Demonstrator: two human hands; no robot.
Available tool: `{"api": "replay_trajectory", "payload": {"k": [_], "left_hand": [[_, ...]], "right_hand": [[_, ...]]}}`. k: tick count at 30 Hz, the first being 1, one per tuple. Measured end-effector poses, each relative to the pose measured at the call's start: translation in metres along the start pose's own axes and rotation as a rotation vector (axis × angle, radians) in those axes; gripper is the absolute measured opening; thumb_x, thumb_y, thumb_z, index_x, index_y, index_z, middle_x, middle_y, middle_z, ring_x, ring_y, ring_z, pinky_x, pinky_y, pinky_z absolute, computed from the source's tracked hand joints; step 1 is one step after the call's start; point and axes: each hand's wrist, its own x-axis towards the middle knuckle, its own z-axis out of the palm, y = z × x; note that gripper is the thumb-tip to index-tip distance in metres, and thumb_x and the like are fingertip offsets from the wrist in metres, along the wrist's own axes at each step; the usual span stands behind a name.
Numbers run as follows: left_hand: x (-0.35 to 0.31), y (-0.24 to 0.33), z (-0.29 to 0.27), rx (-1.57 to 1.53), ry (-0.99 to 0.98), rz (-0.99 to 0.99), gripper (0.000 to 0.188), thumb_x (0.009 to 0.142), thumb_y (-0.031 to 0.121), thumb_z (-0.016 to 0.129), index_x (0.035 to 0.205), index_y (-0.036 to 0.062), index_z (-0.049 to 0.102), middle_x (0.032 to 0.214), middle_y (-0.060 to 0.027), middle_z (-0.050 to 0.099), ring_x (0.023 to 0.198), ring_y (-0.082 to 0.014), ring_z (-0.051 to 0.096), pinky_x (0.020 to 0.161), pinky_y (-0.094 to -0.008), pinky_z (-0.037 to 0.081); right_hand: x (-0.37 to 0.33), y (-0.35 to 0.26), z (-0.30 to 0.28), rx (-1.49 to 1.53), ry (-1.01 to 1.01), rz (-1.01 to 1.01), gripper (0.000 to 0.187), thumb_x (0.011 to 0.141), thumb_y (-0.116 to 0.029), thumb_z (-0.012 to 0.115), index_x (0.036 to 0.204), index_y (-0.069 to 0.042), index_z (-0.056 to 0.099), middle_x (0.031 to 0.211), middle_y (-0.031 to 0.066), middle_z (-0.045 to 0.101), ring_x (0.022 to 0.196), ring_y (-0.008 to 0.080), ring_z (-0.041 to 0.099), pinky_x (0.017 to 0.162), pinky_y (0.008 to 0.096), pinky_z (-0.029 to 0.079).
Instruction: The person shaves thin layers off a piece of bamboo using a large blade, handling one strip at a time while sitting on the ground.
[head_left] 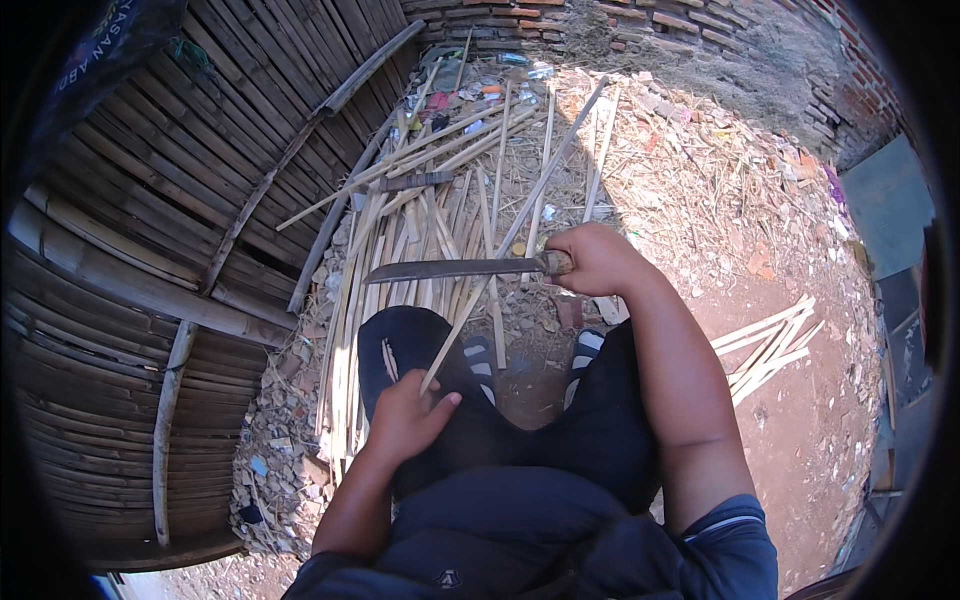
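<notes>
The knife [450, 270] is grasped by its handle in the right hand [595, 258], blade pointed to nine o'clock across the strip [470, 312]. The strip's near end is pinched in the left hand [408, 415], its length running towards one o'clock; blade contact cannot be told. For safe trimming, strokes are best directed away from the left knee [402, 345].

The knife [455, 269] in the right hand [597, 260] is dark grey (brown at the handle [555, 263]); the strip [459, 330] in the left hand [408, 416] is pale tan; between the hands, a sandal [480, 361] has pale and dark stripes.
</notes>
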Motion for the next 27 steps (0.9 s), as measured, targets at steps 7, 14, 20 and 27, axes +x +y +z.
{"api": "replay_trajectory", "payload": {"k": [7,14,20,27], "left_hand": [[-0.024,-0.014,-0.049,-0.056,-0.039,0.027,0.030,0.092,0.023,0.083,0.102,0.0024,0.063,0.063,0.0005,0.051,0.059,-0.0111,0.050,0.057,-0.0313,0.044],[-0.050,-0.022,-0.065,-0.024,0.068,-0.036,0.028,0.091,0.021,0.084,0.096,0.0021,0.064,0.060,0.0024,0.048,0.055,-0.0073,0.045,0.053,-0.0282,0.039],[-0.114,-0.063,-0.090,0.086,0.103,-0.110,0.030,0.087,0.022,0.087,0.087,0.0021,0.064,0.057,0.0015,0.047,0.052,-0.0081,0.044,0.050,-0.0290,0.036],[-0.118,-0.056,-0.090,0.092,0.129,-0.093,0.023,0.086,0.015,0.083,0.091,0.0009,0.065,0.059,0.0011,0.050,0.056,-0.0070,0.046,0.052,-0.0289,0.038]], "right_hand": [[-0.013,0.051,-0.024,0.178,0.388,0.410,0.035,0.087,-0.032,0.082,0.110,-0.007,0.075,0.099,0.0219,0.076,0.097,0.0411,0.073,0.086,0.0488,0.057],[-0.006,-0.017,-0.007,-0.063,0.128,-0.114,0.032,0.084,-0.029,0.081,0.104,-0.006,0.074,0.095,0.0209,0.074,0.096,0.0422,0.072,0.085,0.0521,0.057],[-0.003,0.036,-0.021,0.105,0.278,0.326,0.036,0.088,-0.037,0.080,0.106,-0.006,0.075,0.094,0.0207,0.075,0.094,0.0417,0.073,0.085,0.0510,0.057],[-0.004,0.014,0.003,-0.007,0.285,0.057,0.033,0.086,-0.033,0.081,0.106,-0.008,0.075,0.092,0.0205,0.075,0.092,0.0421,0.073,0.084,0.0508,0.057]]}}
